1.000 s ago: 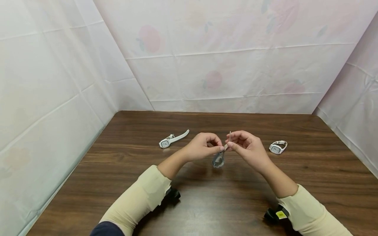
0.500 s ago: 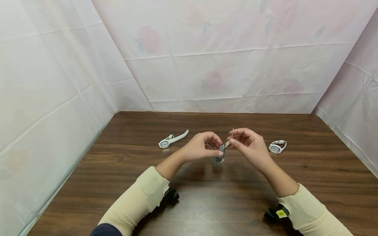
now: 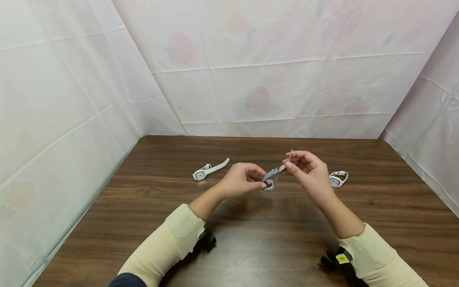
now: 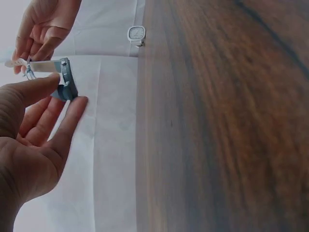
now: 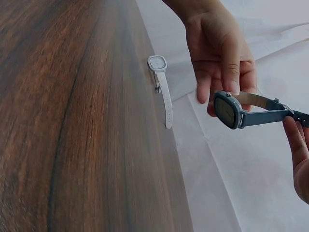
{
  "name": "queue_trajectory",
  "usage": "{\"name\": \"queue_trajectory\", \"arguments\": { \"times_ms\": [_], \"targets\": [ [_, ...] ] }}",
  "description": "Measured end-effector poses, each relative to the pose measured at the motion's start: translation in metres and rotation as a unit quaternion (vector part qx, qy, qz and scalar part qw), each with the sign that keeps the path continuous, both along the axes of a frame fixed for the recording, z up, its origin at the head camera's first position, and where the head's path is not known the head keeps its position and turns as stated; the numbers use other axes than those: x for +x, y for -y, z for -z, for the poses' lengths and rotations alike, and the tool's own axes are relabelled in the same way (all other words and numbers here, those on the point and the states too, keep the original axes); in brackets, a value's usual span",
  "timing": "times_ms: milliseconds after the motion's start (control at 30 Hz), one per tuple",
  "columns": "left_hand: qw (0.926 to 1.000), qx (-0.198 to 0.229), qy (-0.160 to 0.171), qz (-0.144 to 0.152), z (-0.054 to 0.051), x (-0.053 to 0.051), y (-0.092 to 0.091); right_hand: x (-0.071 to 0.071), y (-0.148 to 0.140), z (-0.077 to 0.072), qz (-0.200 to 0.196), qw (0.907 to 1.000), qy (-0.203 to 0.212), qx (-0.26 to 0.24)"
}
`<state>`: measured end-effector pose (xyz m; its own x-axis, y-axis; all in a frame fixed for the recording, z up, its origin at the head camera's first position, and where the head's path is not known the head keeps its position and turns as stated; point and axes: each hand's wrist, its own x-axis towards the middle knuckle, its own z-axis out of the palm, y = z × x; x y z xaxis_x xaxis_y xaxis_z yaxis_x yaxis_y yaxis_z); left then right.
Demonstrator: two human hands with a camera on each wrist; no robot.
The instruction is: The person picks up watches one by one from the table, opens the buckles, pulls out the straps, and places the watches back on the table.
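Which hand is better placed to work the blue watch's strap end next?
Probably the right hand: it pinches the strap near the buckle, while the left hand holds the case.

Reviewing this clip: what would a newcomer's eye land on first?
Probably the blue-grey watch held up over the table, with the left hand gripping its case and the right hand pinching its strap. Next, in the head view, come two white watches on the dark wood: the left white watch with a strap end stretched out, and the right white watch with its strap looped.
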<state>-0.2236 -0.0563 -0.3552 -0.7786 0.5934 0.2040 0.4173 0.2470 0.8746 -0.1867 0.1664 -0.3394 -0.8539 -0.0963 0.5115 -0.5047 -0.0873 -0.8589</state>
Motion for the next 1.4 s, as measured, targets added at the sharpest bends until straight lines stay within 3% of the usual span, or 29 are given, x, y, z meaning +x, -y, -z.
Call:
{"name": "queue_trajectory", "arguments": {
  "times_ms": [233,667,967,1233,1400],
  "targets": [
    [0.9992,0.038,-0.001,-0.01,-0.004,0.002,0.0,0.0,-0.002,0.001,0.001,0.9998,0.011,0.015],
    [0.9963,0.079,0.013,-0.029,-0.006,0.002,-0.002,0.001,0.002,0.01,0.018,0.9921,0.028,0.121],
    [0.9949,0.087,0.043,-0.026,-0.008,0.003,-0.003,0.004,0.006,0.009,0.034,0.991,0.032,0.125],
    [0.9956,0.086,0.01,-0.036,-0.018,0.004,-0.004,0.006,0.005,0.01,0.043,0.9837,0.022,0.173],
    [0.9968,0.069,0.006,-0.041,-0.018,0.004,-0.004,0.007,0.006,0.01,0.037,0.9803,0.019,0.193]
  ]
}}
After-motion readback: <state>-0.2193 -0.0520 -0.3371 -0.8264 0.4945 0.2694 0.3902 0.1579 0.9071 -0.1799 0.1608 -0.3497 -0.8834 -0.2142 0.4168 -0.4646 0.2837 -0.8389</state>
